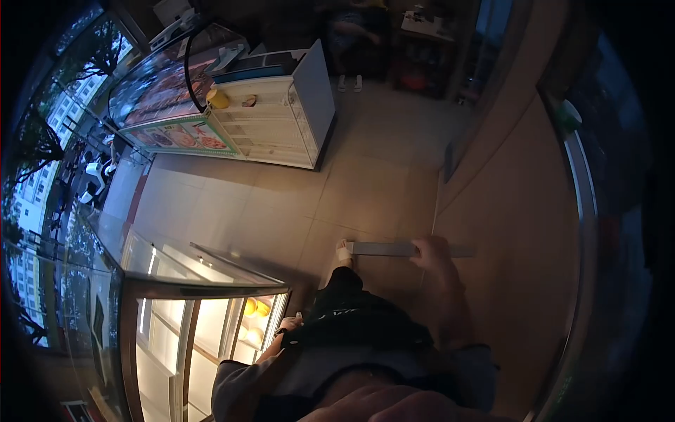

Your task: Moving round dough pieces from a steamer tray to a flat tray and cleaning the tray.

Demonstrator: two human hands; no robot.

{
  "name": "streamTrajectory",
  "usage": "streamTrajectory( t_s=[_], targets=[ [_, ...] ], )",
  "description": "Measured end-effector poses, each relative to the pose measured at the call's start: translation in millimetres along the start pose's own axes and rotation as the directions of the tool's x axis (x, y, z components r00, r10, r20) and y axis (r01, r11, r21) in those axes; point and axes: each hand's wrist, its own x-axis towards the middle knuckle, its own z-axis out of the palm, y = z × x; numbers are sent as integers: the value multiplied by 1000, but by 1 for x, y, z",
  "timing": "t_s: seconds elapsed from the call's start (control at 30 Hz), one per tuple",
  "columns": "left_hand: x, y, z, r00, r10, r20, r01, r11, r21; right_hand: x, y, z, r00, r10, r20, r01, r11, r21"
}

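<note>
In my right hand [430, 252] is a long, narrow, flat grey panel [383, 249], held crosswise above the floor. The fingers are closed around it, and the panel sticks out on both sides of the hand. Its left end appears close to my foot [344, 252]. Down by my left side, my left hand [290, 323] is beside the frame of a lit glass display cabinet [211, 290]. Its fingers are small and partly hidden, so what they hold, if anything, does not show. Round yellow items [256, 307] sit on a shelf inside the cabinet.
A food display counter [183, 137] with a white cabinet end [313, 105] stands ahead on the left. A yellow cup-like object [217, 98] rests on its ledge. A seated person [351, 32] is at the back. Tiled floor [281, 200] lies between; a wooden panel [510, 211] runs along the right.
</note>
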Motion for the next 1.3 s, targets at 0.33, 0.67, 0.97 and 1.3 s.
streamTrajectory(
  t_s=[0.33,0.67,0.97,1.3],
  targets=[
    [260,133,-90,953,282,114,-296,946,135,132,64,-15,956,279,93,-289,952,106],
    [451,403,-194,961,273,30,-263,946,-187,245,144,-40,864,477,-161,-466,879,102],
    [455,545,-165,943,263,203,-275,961,34,422,264,-100,945,309,-108,-308,951,28],
    [511,694,-163,955,202,217,-250,942,223,555,378,-167,956,280,-82,-281,960,4]
  ],
)
